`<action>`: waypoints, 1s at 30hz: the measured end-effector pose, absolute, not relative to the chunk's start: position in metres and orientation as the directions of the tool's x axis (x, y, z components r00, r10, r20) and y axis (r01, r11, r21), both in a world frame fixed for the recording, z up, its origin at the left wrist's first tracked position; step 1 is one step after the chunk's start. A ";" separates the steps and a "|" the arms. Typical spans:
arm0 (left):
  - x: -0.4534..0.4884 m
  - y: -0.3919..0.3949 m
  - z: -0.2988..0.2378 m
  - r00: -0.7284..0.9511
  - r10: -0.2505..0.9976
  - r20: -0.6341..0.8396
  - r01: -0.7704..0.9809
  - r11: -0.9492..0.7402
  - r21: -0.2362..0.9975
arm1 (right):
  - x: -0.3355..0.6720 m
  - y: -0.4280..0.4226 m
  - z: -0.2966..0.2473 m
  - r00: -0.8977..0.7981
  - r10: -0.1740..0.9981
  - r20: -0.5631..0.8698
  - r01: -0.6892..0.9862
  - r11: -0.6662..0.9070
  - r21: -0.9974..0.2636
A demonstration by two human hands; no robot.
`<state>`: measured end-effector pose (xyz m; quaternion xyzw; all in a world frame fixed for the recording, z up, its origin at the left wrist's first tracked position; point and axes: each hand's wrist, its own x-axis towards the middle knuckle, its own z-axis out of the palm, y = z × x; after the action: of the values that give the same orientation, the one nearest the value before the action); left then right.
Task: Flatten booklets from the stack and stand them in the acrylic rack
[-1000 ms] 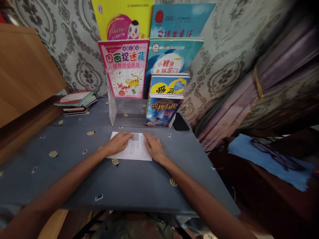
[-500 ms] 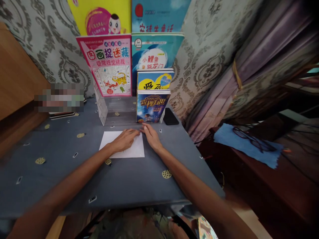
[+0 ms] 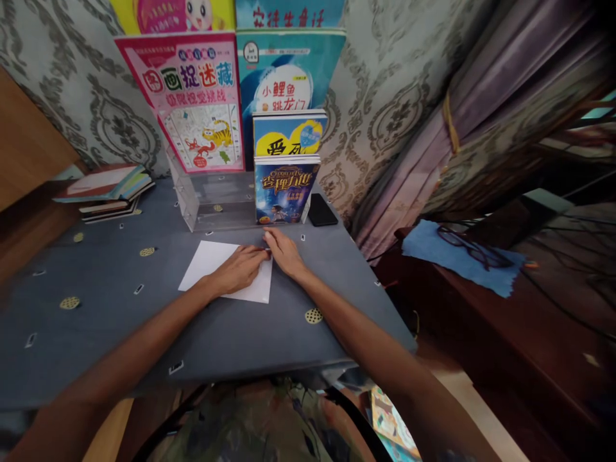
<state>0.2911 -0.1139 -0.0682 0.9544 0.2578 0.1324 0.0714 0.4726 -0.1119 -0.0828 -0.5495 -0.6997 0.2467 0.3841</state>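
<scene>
A white sheet of paper [image 3: 202, 264] lies on the grey patterned tablecloth, slightly askew. My left hand [image 3: 240, 268] rests palm down across it, fingers stretched toward its upper right corner. At that corner my right hand [image 3: 283, 250] has its curled fingers against the paper's edge, with the thumb raised apart. The fingertips of both hands nearly meet there, and the corner itself is hidden. Just beyond the hands, a dark blue book [image 3: 285, 192] stands at the front of a clear acrylic rack [image 3: 219, 218].
Taller books, among them a pink picture book [image 3: 192, 102], fill the rack. Behind its right side lies a black phone [image 3: 322, 210]. Stacked books [image 3: 108, 189] sit at the back left. Right of the table, glasses [image 3: 474, 247] lie on a blue cloth [image 3: 433, 253].
The whole view has shifted a little. The paper has turned slightly clockwise, its left end now farther out from under my left hand. Both hands stay near its right end.
</scene>
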 end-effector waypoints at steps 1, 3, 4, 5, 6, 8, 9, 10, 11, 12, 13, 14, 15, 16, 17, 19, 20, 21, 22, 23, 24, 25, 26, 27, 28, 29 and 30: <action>0.292 -0.115 -0.068 0.832 0.514 0.208 0.481 -0.855 0.193 | 0.473 -0.112 -0.083 -0.100 0.954 0.282 0.581 0.287 -0.762; 0.294 -0.113 -0.068 0.820 0.541 0.187 0.517 -0.840 0.166 | 0.473 -0.112 -0.083 -0.080 0.942 0.327 0.577 0.311 -0.755; 0.295 -0.111 -0.068 0.806 0.565 0.175 0.545 -0.825 0.151 | 0.473 -0.112 -0.083 -0.064 0.933 0.354 0.570 0.326 -0.755; 0.295 -0.108 -0.068 0.789 0.592 0.165 0.575 -0.806 0.138 | 0.474 -0.112 -0.084 -0.048 0.924 0.381 0.559 0.341 -0.756; 0.296 -0.104 -0.068 0.770 0.619 0.157 0.605 -0.785 0.130 | 0.474 -0.112 -0.084 -0.033 0.914 0.404 0.545 0.355 -0.760; 0.297 -0.096 -0.070 0.736 0.659 0.155 0.645 -0.752 0.136 | 0.475 -0.111 -0.086 -0.011 0.903 0.429 0.521 0.372 -0.768; 0.297 -0.092 -0.071 0.725 0.669 0.162 0.652 -0.743 0.148 | 0.475 -0.110 -0.087 -0.004 0.902 0.431 0.514 0.372 -0.773; 0.297 -0.089 -0.073 0.720 0.671 0.175 0.651 -0.741 0.162 | 0.475 -0.110 -0.087 -0.003 0.905 0.426 0.510 0.368 -0.777; 0.296 -0.087 -0.075 0.718 0.669 0.193 0.645 -0.744 0.176 | 0.475 -0.110 -0.088 -0.005 0.909 0.417 0.510 0.361 -0.781; 0.296 -0.085 -0.077 0.718 0.663 0.212 0.636 -0.749 0.186 | 0.475 -0.110 -0.089 -0.012 0.914 0.406 0.513 0.354 -0.782; 0.295 -0.084 -0.079 0.718 0.657 0.232 0.627 -0.754 0.194 | 0.475 -0.110 -0.089 -0.020 0.918 0.395 0.519 0.347 -0.781; 0.295 -0.084 -0.081 0.717 0.651 0.249 0.620 -0.759 0.198 | 0.475 -0.110 -0.090 -0.029 0.922 0.385 0.527 0.342 -0.778; 0.295 -0.084 -0.083 0.715 0.647 0.263 0.616 -0.762 0.202 | 0.475 -0.110 -0.090 -0.038 0.926 0.376 0.537 0.337 -0.774; 0.294 -0.085 -0.085 0.713 0.646 0.274 0.613 -0.763 0.204 | 0.475 -0.110 -0.090 -0.044 0.928 0.370 0.547 0.332 -0.768; 0.294 -0.085 -0.086 0.709 0.645 0.285 0.611 -0.764 0.206 | 0.475 -0.111 -0.089 -0.048 0.930 0.364 0.557 0.327 -0.763; 0.293 -0.086 -0.088 0.708 0.636 0.307 0.602 -0.770 0.210 | 0.476 -0.112 -0.088 -0.054 0.933 0.355 0.576 0.319 -0.753; 0.292 -0.087 -0.088 0.711 0.627 0.320 0.591 -0.778 0.211 | 0.475 -0.112 -0.088 -0.055 0.936 0.349 0.585 0.313 -0.748; 0.291 -0.089 -0.088 0.718 0.610 0.333 0.574 -0.791 0.213 | 0.475 -0.113 -0.087 -0.056 0.938 0.341 0.595 0.306 -0.743; 0.291 -0.091 -0.087 0.731 0.589 0.345 0.550 -0.807 0.214 | 0.475 -0.113 -0.086 -0.059 0.941 0.333 0.604 0.299 -0.738; 0.290 -0.095 -0.086 0.745 0.566 0.353 0.524 -0.824 0.216 | 0.475 -0.114 -0.085 -0.063 0.944 0.324 0.611 0.293 -0.735; 0.289 -0.100 -0.084 0.761 0.542 0.356 0.496 -0.840 0.219 | 0.475 -0.114 -0.085 -0.068 0.946 0.317 0.616 0.290 -0.733; 0.289 -0.105 -0.082 0.776 0.521 0.355 0.469 -0.854 0.226 | 0.474 -0.114 -0.085 -0.074 0.947 0.312 0.620 0.288 -0.730; 0.288 -0.112 -0.079 0.790 0.504 0.350 0.446 -0.863 0.236 | 0.474 -0.114 -0.085 -0.076 0.948 0.310 0.625 0.288 -0.726; 0.288 -0.120 -0.076 0.803 0.490 0.340 0.427 -0.870 0.246 | 0.474 -0.114 -0.085 -0.077 0.947 0.311 0.632 0.288 -0.720; 0.287 -0.128 -0.072 0.815 0.478 0.327 0.412 -0.875 0.254 | 0.474 -0.114 -0.085 -0.076 0.947 0.314 0.641 0.287 -0.712; 0.287 -0.137 -0.069 0.828 0.467 0.311 0.398 -0.880 0.259 | 0.474 -0.113 -0.086 -0.074 0.946 0.316 0.650 0.286 -0.704; 0.287 -0.145 -0.066 0.841 0.454 0.295 0.387 -0.885 0.259 | 0.474 -0.113 -0.086 -0.073 0.945 0.318 0.658 0.285 -0.697</action>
<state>0.2866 -0.1452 -0.0658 0.9547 0.2203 0.1763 0.0950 0.4741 -0.1130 -0.0860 -0.5666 -0.7073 0.1905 0.3774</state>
